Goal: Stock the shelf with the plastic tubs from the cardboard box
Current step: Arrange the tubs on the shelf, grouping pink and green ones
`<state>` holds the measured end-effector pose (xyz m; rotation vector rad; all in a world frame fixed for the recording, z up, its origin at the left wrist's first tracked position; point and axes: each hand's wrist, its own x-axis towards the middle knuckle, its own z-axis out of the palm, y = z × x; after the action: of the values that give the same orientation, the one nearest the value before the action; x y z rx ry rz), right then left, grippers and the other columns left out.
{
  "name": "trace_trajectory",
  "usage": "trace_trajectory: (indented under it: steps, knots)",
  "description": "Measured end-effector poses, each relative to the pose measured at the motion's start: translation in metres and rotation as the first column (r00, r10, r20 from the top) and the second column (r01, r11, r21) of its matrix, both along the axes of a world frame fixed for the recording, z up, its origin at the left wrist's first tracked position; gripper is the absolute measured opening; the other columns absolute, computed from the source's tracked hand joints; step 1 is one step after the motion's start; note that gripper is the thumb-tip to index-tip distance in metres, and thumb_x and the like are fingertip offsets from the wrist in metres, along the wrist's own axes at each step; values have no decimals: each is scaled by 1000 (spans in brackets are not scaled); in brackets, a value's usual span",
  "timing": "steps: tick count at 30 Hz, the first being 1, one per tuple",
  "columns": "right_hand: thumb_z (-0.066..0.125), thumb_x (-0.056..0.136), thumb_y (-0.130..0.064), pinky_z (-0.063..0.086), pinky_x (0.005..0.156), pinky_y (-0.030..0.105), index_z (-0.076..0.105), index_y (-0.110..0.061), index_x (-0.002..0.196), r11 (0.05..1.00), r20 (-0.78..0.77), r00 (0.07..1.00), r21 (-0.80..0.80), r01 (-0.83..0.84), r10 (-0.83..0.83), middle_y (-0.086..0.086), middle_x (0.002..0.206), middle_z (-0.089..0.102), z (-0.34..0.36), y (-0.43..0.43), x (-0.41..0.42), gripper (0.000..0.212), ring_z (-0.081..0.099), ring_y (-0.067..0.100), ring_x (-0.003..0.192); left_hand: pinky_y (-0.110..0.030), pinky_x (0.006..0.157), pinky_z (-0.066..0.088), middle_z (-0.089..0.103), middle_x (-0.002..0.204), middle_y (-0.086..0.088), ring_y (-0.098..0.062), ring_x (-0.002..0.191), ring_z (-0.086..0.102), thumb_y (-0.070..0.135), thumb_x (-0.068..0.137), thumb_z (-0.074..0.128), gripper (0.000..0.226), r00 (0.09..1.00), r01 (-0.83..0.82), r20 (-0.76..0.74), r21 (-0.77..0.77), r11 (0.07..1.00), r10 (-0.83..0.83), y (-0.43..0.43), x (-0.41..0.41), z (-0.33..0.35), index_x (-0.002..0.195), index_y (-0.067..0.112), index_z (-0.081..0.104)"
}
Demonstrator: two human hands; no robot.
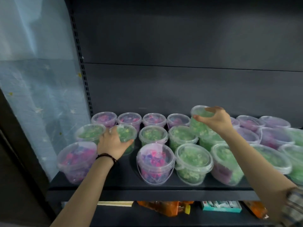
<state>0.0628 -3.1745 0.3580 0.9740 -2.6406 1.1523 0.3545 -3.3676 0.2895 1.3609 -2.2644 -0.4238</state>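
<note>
A green tub point(199, 124) is held tilted above the shelf point(124, 184) by the right hand point(214, 121), which is curled over its lid. A second green tub point(127, 133), middle row left, is gripped by the left hand point(113, 142). The thin, smooth plastic is judged light and slightly flexible, best taken at the rim. No writing is legible.

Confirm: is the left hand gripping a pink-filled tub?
No, the left hand grips a green-filled tub in the second row.
</note>
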Motion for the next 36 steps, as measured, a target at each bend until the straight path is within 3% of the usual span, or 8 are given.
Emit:
trace_trajectory:
  steps: [8,13,17,23,26,30,33,36]
  knots:
    - [70,55,-77,42,99,37,63,-18,120,998,23,1000,63,4,-5,9,128,58,-10,21,-45,88,55,28,118,-46,104,29,36,141,-21,-40,129,27,73,70,63,92,993,-92,71,23,996,90,-11,-14,-11,137,12,45]
    - [72,53,-75,34,110,39,62,-19,122,997,27,999,66,-43,41,4,138,53,-11,24,-54,89,47,26,129,-48,100,35,35,134,-19,-39,123,33,62,62,78,86,988,-89,-117,84,992,98,-3,-17,-20,125,14,43]
    - [64,52,-79,25,111,36,61,-26,125,997,-39,998,59,-43,45,4,143,45,-16,25,-50,90,36,29,134,-37,85,43,43,122,-16,-31,104,48,47,56,87,71,933,-70,-344,109,992,103,-1,-17,-22,104,14,46]
    - [80,69,-49,25,113,38,64,-17,122,994,-197,980,-100,-44,23,8,139,52,-12,22,-32,65,37,28,135,-28,86,36,43,115,1,-18,107,45,43,54,89,70,807,-17,-591,-55,998,-19,10,-15,7,106,27,44]
    - [80,73,-38,27,109,24,61,-21,125,908,-165,948,-283,-309,271,0,137,53,-4,14,5,57,40,13,133,-25,87,35,45,116,5,-13,111,43,49,53,86,71,759,88,-631,-145,985,-161,28,-21,39,107,31,43]
    - [80,63,-56,37,109,29,44,-46,132,713,57,743,-337,-615,667,-14,141,45,-3,-3,58,78,42,0,130,-40,98,44,46,123,3,-17,119,47,55,51,83,74,679,342,-653,-123,932,-335,67,-37,69,110,36,43]
    - [86,60,-46,44,101,25,31,-47,139,617,173,608,-412,-670,775,-16,139,46,-16,-9,75,96,48,5,127,-35,90,53,51,122,2,-16,115,56,45,56,85,75,502,564,-788,-14,826,-357,93,-52,73,116,29,43]
    - [89,57,-45,42,107,38,28,-45,142,634,205,632,-501,-588,748,-12,141,47,-25,1,78,105,46,11,131,-35,89,54,49,127,0,-17,116,58,40,57,84,79,418,672,-856,66,738,-304,106,-62,67,122,27,41]
